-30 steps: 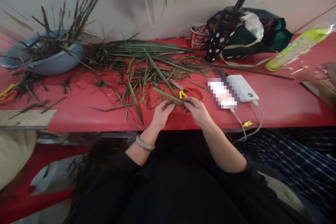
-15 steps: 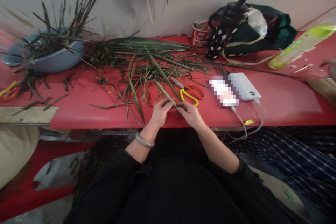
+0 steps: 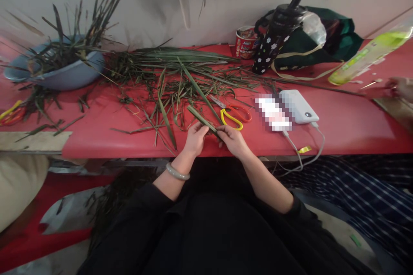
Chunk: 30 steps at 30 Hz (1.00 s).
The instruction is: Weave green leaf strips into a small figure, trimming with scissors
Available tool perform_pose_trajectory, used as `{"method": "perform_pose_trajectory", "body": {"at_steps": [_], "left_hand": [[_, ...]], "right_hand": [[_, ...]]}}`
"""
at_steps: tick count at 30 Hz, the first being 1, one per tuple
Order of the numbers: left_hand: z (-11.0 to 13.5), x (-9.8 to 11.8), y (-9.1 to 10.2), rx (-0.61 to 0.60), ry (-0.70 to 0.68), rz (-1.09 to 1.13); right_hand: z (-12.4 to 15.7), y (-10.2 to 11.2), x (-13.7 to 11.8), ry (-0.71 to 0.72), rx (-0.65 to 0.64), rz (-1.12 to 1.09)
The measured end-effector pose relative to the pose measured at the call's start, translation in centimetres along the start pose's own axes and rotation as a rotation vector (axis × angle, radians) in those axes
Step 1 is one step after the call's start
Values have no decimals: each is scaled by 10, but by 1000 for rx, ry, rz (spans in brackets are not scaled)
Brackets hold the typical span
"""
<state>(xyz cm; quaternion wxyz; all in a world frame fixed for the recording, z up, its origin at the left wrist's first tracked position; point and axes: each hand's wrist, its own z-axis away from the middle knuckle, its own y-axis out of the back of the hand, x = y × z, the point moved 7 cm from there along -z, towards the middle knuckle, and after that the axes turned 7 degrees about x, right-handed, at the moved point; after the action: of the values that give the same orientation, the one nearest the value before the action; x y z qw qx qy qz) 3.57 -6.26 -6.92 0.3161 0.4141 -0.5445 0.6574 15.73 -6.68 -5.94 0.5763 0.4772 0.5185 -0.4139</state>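
Note:
Both hands pinch one green leaf strip just above the front edge of the red table. My left hand, below a pale bangle, has its thumb on the strip's middle. Gripping the lower right end is my right hand, fingers bent around it. The strip slants up and left, its free end over loose leaf pieces. Beyond my right hand lie scissors with red and yellow handles. A long leaf blade reaches from the leaf heap down behind the right hand.
A blue basin of dark leaves stands at left, near other scissors. At right are a pixelated phone, a white power bank with cables, a flowered tumbler, a red paper cup, a bottle and another person's hand.
The held strip has turned its broader face up, and its free end lies further left. My hands have shifted slightly along it. At far right, the other person's hand has come further into view.

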Motion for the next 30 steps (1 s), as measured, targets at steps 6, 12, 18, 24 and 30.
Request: {"method": "perform_pose_trajectory", "body": {"at_steps": [6, 12, 18, 24, 30], "left_hand": [[1, 2, -1, 35, -68, -92], [2, 1, -1, 52, -19, -13], [1, 10, 2, 123, 79, 163], [-1, 33, 17, 244, 122, 195], [-9, 40, 31, 261, 150, 173]], "right_hand": [[3, -2, -6, 96, 98, 145], [4, 4, -12, 173, 180, 387], [5, 5, -7, 157, 218, 463], [4, 4, -6, 141, 189, 429], [5, 7, -6, 53, 117, 240]]}}
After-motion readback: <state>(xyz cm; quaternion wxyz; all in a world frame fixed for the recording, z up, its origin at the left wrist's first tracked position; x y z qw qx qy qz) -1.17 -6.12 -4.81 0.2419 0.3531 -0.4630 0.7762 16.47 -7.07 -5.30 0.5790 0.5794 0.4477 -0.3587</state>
